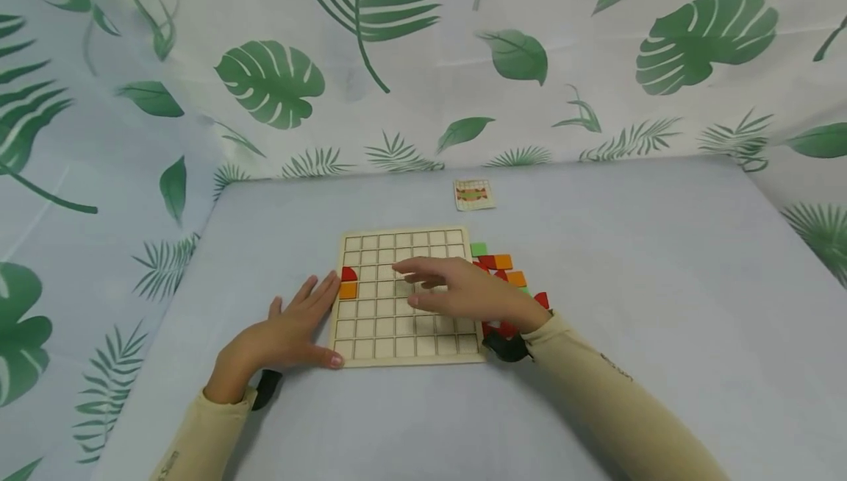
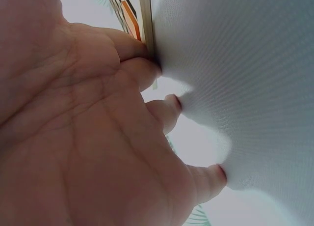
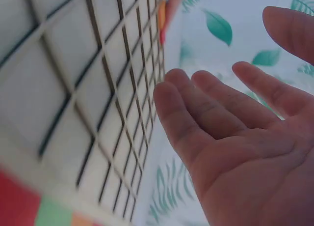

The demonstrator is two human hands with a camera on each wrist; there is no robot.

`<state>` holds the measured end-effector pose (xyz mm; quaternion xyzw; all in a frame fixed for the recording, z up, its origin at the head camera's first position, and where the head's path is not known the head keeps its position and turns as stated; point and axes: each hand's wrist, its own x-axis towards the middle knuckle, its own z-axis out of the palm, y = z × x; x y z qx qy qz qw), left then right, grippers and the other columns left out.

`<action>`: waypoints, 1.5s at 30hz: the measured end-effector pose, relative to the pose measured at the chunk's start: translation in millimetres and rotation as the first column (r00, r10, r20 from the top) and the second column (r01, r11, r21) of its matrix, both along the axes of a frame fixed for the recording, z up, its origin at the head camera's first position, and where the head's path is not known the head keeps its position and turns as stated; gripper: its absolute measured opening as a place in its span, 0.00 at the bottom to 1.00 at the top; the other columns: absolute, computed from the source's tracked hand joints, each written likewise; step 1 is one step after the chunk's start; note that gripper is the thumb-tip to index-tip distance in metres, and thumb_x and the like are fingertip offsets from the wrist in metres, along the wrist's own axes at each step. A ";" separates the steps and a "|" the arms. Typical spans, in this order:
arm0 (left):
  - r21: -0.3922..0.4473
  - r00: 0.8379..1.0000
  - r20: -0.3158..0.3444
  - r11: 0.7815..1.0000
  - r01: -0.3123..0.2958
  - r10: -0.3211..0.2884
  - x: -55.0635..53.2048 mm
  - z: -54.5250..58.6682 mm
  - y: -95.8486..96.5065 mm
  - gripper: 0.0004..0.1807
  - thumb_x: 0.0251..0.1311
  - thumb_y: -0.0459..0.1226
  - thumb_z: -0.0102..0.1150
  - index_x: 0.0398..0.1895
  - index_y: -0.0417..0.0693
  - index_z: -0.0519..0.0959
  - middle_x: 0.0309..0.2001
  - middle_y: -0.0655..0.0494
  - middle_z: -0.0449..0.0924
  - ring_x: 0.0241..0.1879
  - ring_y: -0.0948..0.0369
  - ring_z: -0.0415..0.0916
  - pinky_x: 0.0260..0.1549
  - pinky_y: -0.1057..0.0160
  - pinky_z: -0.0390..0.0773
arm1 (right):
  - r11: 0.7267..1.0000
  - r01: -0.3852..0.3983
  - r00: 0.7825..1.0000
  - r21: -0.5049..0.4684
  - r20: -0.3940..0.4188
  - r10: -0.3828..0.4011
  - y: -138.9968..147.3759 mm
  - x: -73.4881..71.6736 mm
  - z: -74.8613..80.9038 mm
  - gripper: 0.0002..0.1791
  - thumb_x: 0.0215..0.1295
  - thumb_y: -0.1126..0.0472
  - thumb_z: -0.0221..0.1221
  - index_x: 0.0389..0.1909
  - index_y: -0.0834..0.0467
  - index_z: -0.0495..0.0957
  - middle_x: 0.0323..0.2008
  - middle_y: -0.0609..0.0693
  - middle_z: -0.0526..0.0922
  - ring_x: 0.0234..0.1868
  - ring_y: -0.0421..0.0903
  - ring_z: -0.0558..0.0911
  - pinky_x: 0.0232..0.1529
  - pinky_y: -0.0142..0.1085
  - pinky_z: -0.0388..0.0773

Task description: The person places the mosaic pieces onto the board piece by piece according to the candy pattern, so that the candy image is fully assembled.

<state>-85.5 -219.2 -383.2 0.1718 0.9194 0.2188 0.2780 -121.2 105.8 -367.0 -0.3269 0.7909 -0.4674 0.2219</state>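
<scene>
A pale wooden grid board [image 1: 384,326] lies on the table. In its leftmost column sit a red quarter-round piece [image 1: 348,273] and, just below it, an orange square tile [image 1: 348,290]. My left hand [image 1: 284,334] rests along the board's left edge, fingers spread; the left wrist view shows fingertips touching the cloth and the board's side. Above the middle of the grid hovers my right hand [image 1: 463,290], holding nothing, with its fingers extended and apart from the thumb in the right wrist view. Its wrist partly hides the loose tiles on the right.
Against the board's right side lie several red, orange and green tiles, including an orange square [image 1: 504,262] and a green one [image 1: 479,249]. A small pattern card [image 1: 473,195] lies behind the board. Leaf-printed cloth [image 1: 410,113] hangs at the back.
</scene>
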 end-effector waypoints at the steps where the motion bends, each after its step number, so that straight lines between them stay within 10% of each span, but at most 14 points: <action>1: 0.008 1.000 0.001 1.000 -0.001 0.001 0.3 0.4 -0.1 0.72 0.56 0.56 0.80 0.88 0.43 0.37 0.88 0.45 0.32 0.84 0.39 0.25 0.68 0.18 0.30 | 1.000 0.014 1.000 0.002 0.003 -0.014 5.2 1.0 2.7 0.31 0.79 0.55 0.62 0.78 0.59 0.70 0.74 0.56 0.75 0.70 0.54 0.79 0.68 0.53 0.75; 21: -0.001 1.000 -0.003 1.000 -0.004 0.004 5.9 1.9 -0.4 0.73 0.55 0.56 0.80 0.88 0.42 0.38 0.88 0.45 0.32 0.84 0.38 0.26 0.67 0.17 0.32 | 0.977 0.206 0.977 0.060 -0.074 -0.201 78.4 22.7 4.6 0.23 0.72 0.64 0.67 0.66 0.59 0.81 0.57 0.52 0.86 0.54 0.50 0.83 0.56 0.51 0.81; 45: 0.027 1.000 0.010 1.000 0.008 -0.008 2.5 2.6 1.4 0.73 0.56 0.55 0.80 0.88 0.42 0.37 0.88 0.45 0.30 0.84 0.38 0.24 0.67 0.18 0.30 | 0.938 0.251 0.947 0.240 -0.259 -0.188 118.0 44.0 -16.6 0.12 0.63 0.63 0.76 0.46 0.50 0.89 0.45 0.43 0.81 0.53 0.52 0.72 0.48 0.44 0.79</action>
